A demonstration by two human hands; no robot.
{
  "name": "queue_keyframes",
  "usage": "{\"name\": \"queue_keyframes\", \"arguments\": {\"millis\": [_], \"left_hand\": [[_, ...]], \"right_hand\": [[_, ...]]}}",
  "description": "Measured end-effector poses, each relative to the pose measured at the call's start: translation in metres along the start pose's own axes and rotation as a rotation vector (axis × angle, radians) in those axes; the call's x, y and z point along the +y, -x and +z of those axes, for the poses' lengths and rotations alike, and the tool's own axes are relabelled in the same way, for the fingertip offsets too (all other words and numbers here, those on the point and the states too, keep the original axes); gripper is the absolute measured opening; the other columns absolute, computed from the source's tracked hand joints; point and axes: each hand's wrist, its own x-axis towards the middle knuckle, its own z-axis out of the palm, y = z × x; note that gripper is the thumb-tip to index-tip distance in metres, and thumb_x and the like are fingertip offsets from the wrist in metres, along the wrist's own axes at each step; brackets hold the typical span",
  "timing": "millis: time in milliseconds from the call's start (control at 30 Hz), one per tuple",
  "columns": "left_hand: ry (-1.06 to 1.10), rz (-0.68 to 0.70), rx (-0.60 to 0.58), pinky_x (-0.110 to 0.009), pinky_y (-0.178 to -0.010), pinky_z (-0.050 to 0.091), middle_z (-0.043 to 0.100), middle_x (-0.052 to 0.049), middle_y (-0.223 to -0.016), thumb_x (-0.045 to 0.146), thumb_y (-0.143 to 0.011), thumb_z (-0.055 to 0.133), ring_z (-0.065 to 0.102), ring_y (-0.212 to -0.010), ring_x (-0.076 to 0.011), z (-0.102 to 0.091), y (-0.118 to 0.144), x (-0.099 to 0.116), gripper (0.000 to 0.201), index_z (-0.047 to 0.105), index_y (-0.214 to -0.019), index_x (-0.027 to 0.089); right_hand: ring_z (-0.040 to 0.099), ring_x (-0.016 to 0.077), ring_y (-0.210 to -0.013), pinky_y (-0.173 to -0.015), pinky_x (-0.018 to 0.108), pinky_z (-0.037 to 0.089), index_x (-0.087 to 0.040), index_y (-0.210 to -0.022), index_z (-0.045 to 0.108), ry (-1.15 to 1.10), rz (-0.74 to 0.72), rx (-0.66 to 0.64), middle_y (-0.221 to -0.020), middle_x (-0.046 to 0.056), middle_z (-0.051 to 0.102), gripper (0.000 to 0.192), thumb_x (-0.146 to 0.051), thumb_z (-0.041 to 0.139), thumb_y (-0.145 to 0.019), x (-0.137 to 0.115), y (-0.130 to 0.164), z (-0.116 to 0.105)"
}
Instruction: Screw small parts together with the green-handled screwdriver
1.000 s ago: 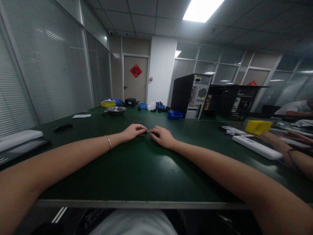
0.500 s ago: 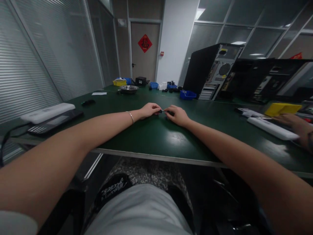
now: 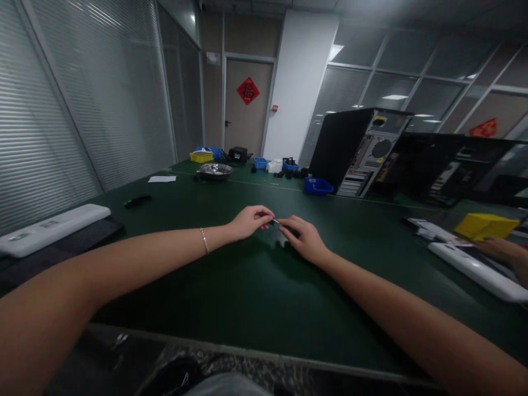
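Both of my hands meet just above the green tabletop [image 3: 231, 297]. A small dark piece with a thin, shiny metal part [image 3: 275, 221] lies between them; it is too small to name. My left hand [image 3: 251, 221], with a bracelet [image 3: 204, 241] on its wrist, pinches the dark end between thumb and fingers. At the metal end, the thumb and index finger of my right hand [image 3: 304, 237] close in a pinch. Whether the right fingers hold another piece cannot be made out.
A white device [image 3: 53, 228] lies at left, near a dark green object [image 3: 138, 201] and white paper [image 3: 162, 179]. Farther back stand a metal bowl [image 3: 215, 171], a blue bin [image 3: 318, 186] and a computer tower [image 3: 344, 148]. At right, another person's hand [image 3: 501, 250] is by a yellow bin [image 3: 487, 226].
My view has tilted up, so the table and both hands sit lower in the picture. The hands remain together at the small piece, the right fingers slightly straighter.
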Motion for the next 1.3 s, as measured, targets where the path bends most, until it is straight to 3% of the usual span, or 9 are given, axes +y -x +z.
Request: {"name": "queue_keyframes", "arguments": {"millis": [267, 467, 667, 867, 1133, 1300], "left_hand": [[0.248, -0.186, -0.032, -0.027, -0.069, 0.047, 0.063, -0.005, -0.087, 0.024, -0.080, 0.059, 0.058, -0.072, -0.0127, -0.006, -0.007, -0.007, 0.019, 0.061, -0.097, 0.014], [0.369, -0.290, -0.079, -0.028, -0.075, 0.048, 0.063, -0.005, -0.095, 0.020, -0.078, 0.061, 0.059, -0.081, -0.0143, -0.013, -0.003, -0.008, 0.021, 0.062, -0.099, 0.018], [0.439, -0.328, -0.041, -0.029, -0.076, 0.046, 0.061, -0.006, -0.094, 0.018, -0.078, 0.061, 0.057, -0.080, -0.0133, -0.010, -0.001, 0.000, 0.024, 0.060, -0.102, 0.014], [0.444, -0.366, -0.025, -0.027, -0.075, 0.044, 0.062, -0.004, -0.088, 0.014, -0.075, 0.064, 0.058, -0.080, -0.0131, -0.013, -0.003, -0.002, 0.023, 0.060, -0.098, 0.013], [0.425, -0.388, -0.021, -0.026, -0.075, 0.044, 0.064, -0.002, -0.085, 0.014, -0.074, 0.065, 0.058, -0.079, -0.0119, -0.010, -0.003, 0.002, 0.021, 0.061, -0.095, 0.014], [0.356, -0.394, -0.002, -0.025, -0.072, 0.045, 0.064, -0.002, -0.085, 0.016, -0.074, 0.065, 0.058, -0.079, -0.0126, -0.004, -0.011, 0.009, 0.019, 0.061, -0.093, 0.014]], "right_hand": [[0.059, 0.0189, -0.079, -0.067, 0.031, 0.048, -0.031, -0.119, 0.056, -0.244, 0.119, -0.120, -0.088, 0.005, 0.062, 0.031, -0.030, 0.049, -0.088, 0.012, -0.011, -0.005], [0.059, 0.0199, -0.086, -0.073, 0.032, 0.051, -0.035, -0.123, 0.051, -0.372, 0.207, -0.199, -0.099, 0.005, 0.061, 0.038, -0.026, 0.052, -0.086, 0.011, -0.015, -0.006], [0.057, 0.0196, -0.096, -0.084, 0.033, 0.049, -0.027, -0.125, 0.047, -0.407, 0.218, -0.224, -0.107, 0.007, 0.058, 0.039, -0.019, 0.049, -0.087, 0.007, -0.011, -0.009], [0.056, 0.0159, -0.094, -0.079, 0.027, 0.048, -0.026, -0.120, 0.052, -0.486, 0.196, -0.207, -0.103, 0.005, 0.057, 0.036, -0.013, 0.049, -0.087, 0.007, -0.011, -0.009], [0.056, 0.0135, -0.086, -0.072, 0.026, 0.048, -0.028, -0.124, 0.051, -0.432, 0.173, -0.214, -0.101, 0.005, 0.055, 0.040, -0.014, 0.048, -0.087, 0.005, -0.006, -0.012], [0.056, 0.0127, -0.080, -0.068, 0.025, 0.047, -0.030, -0.128, 0.048, -0.327, 0.109, -0.273, -0.099, 0.004, 0.055, 0.042, -0.016, 0.046, -0.088, 0.011, -0.015, -0.029]]}}
